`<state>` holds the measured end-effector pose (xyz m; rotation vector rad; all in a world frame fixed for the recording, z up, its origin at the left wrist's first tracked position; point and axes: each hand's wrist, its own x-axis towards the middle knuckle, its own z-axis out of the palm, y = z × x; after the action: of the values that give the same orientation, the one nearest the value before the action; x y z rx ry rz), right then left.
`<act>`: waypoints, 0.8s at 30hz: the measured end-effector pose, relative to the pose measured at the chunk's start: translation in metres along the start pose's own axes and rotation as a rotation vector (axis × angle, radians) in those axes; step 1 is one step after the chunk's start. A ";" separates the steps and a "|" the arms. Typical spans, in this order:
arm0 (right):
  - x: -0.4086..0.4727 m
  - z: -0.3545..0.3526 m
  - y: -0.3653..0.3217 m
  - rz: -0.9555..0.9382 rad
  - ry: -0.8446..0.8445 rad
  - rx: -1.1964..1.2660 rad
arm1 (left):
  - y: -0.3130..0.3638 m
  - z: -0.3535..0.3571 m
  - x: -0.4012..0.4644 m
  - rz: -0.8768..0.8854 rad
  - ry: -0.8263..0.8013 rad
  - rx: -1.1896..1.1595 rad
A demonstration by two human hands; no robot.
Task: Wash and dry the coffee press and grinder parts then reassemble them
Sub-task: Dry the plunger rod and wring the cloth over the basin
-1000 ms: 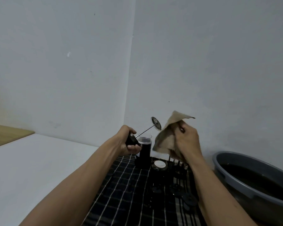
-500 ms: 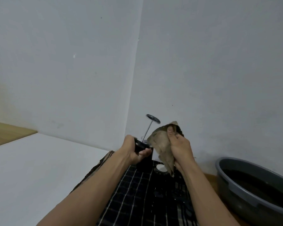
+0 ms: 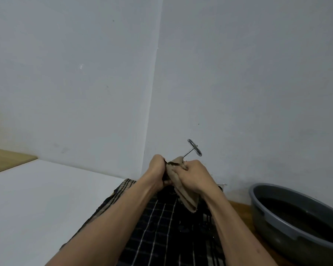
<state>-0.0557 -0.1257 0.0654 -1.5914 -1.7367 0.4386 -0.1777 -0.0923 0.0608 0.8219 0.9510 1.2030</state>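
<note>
My left hand [image 3: 158,174] grips the black lid end of the coffee press plunger, mostly hidden in my fist. Its thin metal rod sticks up and to the right, ending in the round mesh filter disc [image 3: 195,150]. My right hand [image 3: 193,177] clutches a beige cloth [image 3: 185,198] and presses it around the lid end and the rod's base, right against my left hand. The cloth's tail hangs down below my hands. Other dark parts on the checked towel [image 3: 158,227] are hidden behind my arms.
A grey basin [image 3: 277,217] holding dark water stands at the right on a wooden surface. A white tabletop [image 3: 46,198] spreads to the left, with a wooden board [image 3: 6,160] at the far left. Two white walls meet in a corner behind my hands.
My right hand has brought the cloth down onto the plunger's lid end, against my left hand. The rod has tilted further right. The view has tipped upward, hiding the parts on the towel.
</note>
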 end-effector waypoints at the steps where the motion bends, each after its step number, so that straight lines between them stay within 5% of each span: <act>1: -0.001 -0.002 0.000 0.024 -0.042 -0.025 | -0.003 -0.001 -0.003 0.021 0.032 0.029; 4: -0.002 -0.006 -0.005 0.146 -0.135 0.088 | -0.016 -0.001 0.005 0.133 0.147 0.103; 11: -0.005 0.002 -0.002 0.291 -0.161 0.778 | -0.039 0.009 -0.007 0.763 0.361 0.246; 14: -0.014 0.009 -0.013 0.159 -0.143 0.903 | -0.038 0.008 0.011 0.661 0.308 0.228; 19: -0.012 -0.003 -0.018 -0.026 -0.038 0.345 | -0.027 -0.001 0.015 0.225 0.183 0.027; 22: -0.013 -0.004 -0.005 -0.079 -0.030 0.189 | -0.015 -0.005 0.007 0.105 0.091 -0.050; 24: -0.007 -0.007 0.000 -0.128 0.123 0.085 | -0.013 -0.004 0.001 0.032 0.021 -0.130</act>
<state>-0.0512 -0.1340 0.0680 -1.4090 -1.6917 0.3404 -0.1761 -0.0934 0.0472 0.7251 0.8700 1.2895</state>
